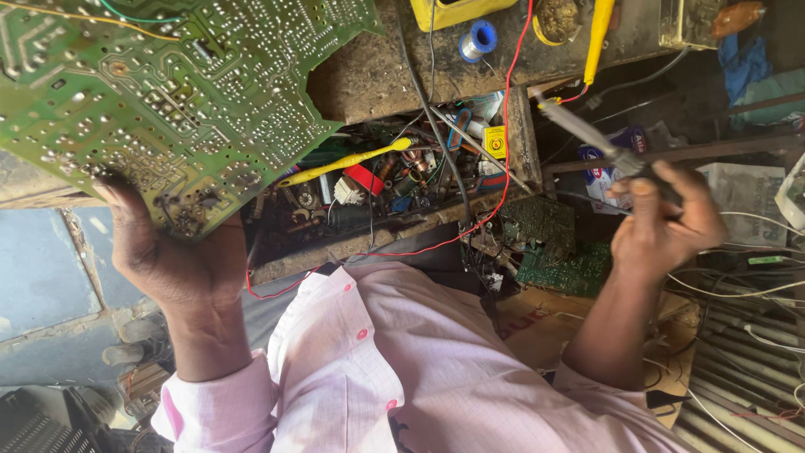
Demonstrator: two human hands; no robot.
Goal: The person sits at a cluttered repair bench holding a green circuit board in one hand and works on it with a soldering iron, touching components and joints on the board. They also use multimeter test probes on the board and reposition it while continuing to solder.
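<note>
circuit board point(168, 92) runs off the top edge (drawer clutter point(394, 180) indistinct).

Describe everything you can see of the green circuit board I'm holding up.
The green circuit board is large and flat, its solder side facing the camera, covered in silvery solder points and pale traces. One edge has a stepped cut-out. It is tilted, raised over the cluttered wooden bench. The left hand grips its lower edge; thin yellow and green wires cross its top corner.

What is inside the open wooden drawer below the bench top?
The drawer holds a yellow toothbrush, wires and small electronic parts. The green circuit board covers its left end.
</note>
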